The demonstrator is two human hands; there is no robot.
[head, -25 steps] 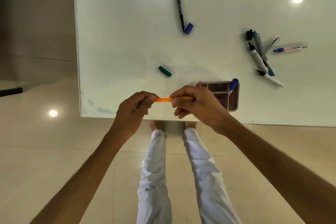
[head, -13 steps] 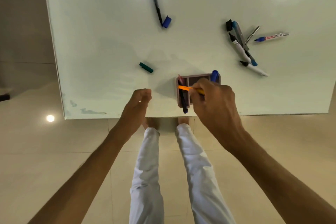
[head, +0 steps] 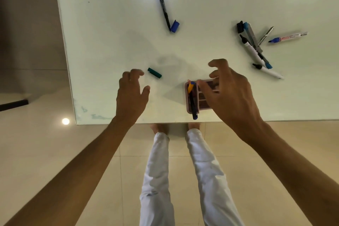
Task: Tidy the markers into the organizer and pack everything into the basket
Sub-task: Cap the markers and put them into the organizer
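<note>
Step in hand, as judged: loading markers into pink compartmented plastic organizer (head: 191, 111), under right hand (head: 227, 93); orange pen (head: 190, 86) inside. Both hands empty, fingers spread. Next: pinch short green marker cap (head: 154, 73), just beyond left hand (head: 131, 95) fingertips.

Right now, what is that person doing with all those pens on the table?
A person is tidying markers into a small pink organizer at the near edge of the white table. An orange pen and a dark pen already sit in it. Both hands are empty: the right hand hovers over the organizer, and the left hand reaches toward a loose green cap. Several markers still lie scattered farther out, including a black pen beside a blue cap. No basket is in view.
</note>
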